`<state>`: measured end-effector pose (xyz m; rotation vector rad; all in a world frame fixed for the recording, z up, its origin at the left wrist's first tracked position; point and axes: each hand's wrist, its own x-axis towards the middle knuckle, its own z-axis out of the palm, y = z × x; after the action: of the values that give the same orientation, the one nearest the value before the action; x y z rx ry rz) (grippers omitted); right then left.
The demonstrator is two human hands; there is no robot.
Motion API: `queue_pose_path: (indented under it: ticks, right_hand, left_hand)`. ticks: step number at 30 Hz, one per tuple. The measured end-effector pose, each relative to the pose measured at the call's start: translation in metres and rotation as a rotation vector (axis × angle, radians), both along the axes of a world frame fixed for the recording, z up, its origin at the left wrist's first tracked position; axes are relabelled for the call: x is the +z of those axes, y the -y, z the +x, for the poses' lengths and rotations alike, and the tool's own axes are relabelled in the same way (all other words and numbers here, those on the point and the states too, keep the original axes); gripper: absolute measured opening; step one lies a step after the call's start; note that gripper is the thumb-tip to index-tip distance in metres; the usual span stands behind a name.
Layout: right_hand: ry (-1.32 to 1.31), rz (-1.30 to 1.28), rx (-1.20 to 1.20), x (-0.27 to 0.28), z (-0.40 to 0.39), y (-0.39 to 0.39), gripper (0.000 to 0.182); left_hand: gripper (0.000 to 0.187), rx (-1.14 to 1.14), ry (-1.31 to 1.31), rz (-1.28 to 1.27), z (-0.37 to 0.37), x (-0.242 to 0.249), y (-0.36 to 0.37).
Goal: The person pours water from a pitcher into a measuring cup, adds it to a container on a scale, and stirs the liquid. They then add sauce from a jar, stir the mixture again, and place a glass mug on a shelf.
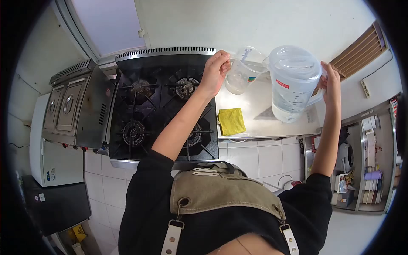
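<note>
My left hand [215, 70] grips the handle of a small clear measuring cup [243, 70], held tilted above the steel counter [259, 102]. My right hand [330, 83] holds the handle of a large clear plastic pitcher [293, 83] with printed scale marks and water in its lower part. The pitcher is tipped toward the cup, and its rim nearly touches the cup's rim. Both vessels hang in the air over the counter.
A yellow cloth [231, 121] lies on the counter's front edge. A black four-burner gas stove [163, 110] stands to the left, with a steel appliance [70, 108] beyond it. Open shelves [365, 165] with clutter stand at the right.
</note>
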<state>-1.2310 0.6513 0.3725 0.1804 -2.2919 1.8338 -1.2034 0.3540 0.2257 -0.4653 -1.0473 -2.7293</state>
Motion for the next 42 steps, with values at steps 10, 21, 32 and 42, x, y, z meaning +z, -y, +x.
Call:
queue_pose_path:
  ticks: [10,21,32,42]
  right_hand:
    - [-0.098,0.332,-0.067,-0.001,-0.036,0.015,0.036]
    - [-0.249,0.665,-0.161,0.020,-0.051,0.018,0.046]
    - [-0.331,0.810,-0.159,0.027,-0.040,0.024,0.051]
    - [-0.087,0.118,-0.024,-0.013,-0.051,-0.005,0.034]
  left_hand:
    - [0.013,0.077,0.016,0.001,-0.024,-0.017,-0.002]
    - [0.014,0.068,0.016,-0.001,-0.036,-0.013,-0.010]
    - [0.013,0.034,0.025,-0.003,-0.032,-0.022,-0.014]
    - [0.014,0.111,0.044,0.092,-0.029,-0.011,-0.011]
